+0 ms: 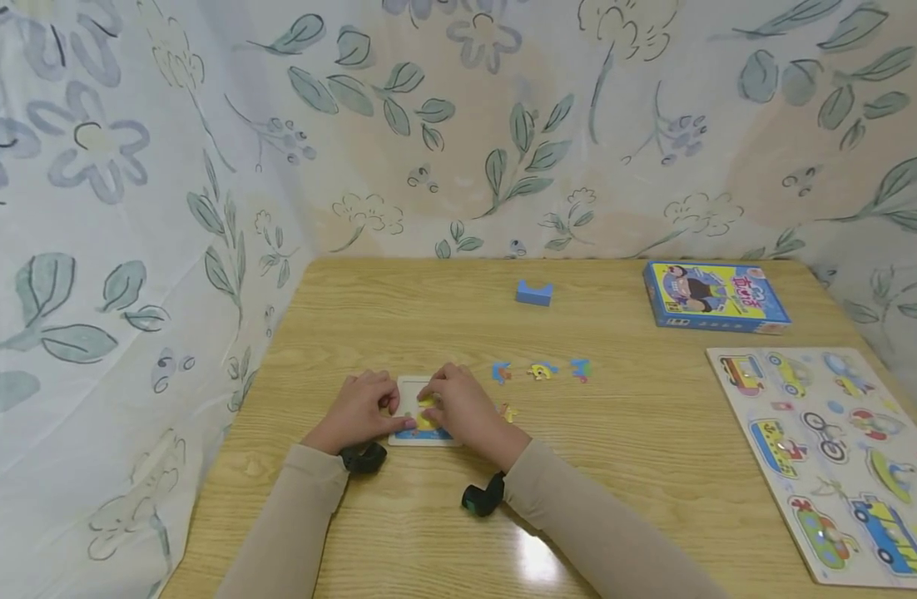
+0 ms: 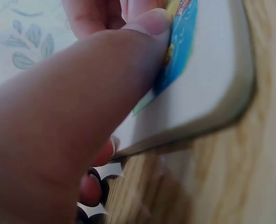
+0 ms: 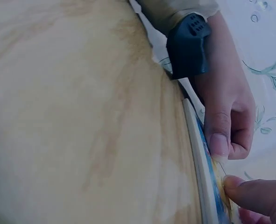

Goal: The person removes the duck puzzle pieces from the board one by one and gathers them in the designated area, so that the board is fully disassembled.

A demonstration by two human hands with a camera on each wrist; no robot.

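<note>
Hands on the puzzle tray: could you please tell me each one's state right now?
Left hand: holding the tray edge.
Right hand: pressing a yellow piece.

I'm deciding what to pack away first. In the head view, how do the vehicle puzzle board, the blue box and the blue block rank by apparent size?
1. Vehicle puzzle board, largest, though it lies nearest the camera.
2. Blue box.
3. Blue block, clearly smallest; it sits about as far back as the box.
</note>
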